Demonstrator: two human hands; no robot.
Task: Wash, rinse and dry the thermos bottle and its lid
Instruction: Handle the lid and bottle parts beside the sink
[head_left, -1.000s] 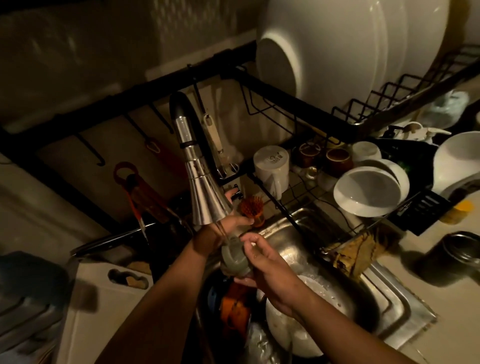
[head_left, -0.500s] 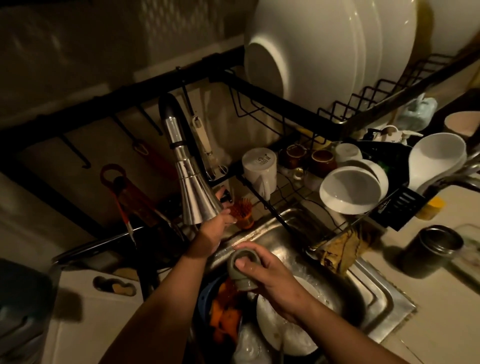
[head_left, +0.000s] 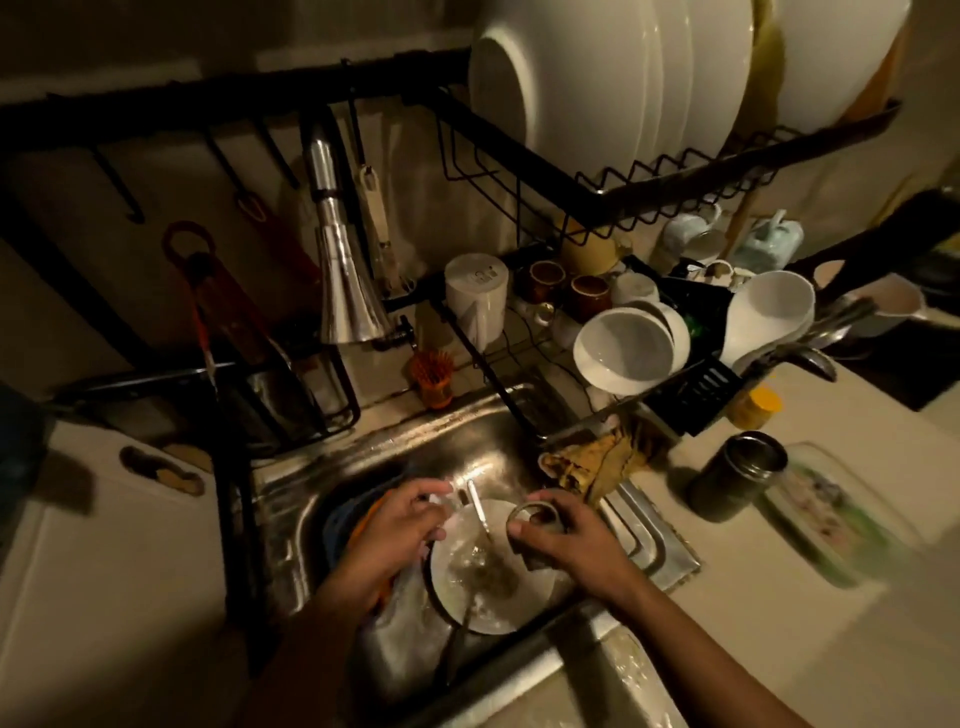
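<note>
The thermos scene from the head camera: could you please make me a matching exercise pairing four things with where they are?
Things:
1. thermos lid
2. thermos bottle
3. orange brush
4. dirty plate

Places:
A. standing upright on the counter, right of the sink
B. lying in the sink basin, cutlery across it
C. gripped in the right hand above the sink
D. on the ledge behind the sink, under the faucet

Pairs: 1-C, 2-A, 3-D, 4-B
</note>
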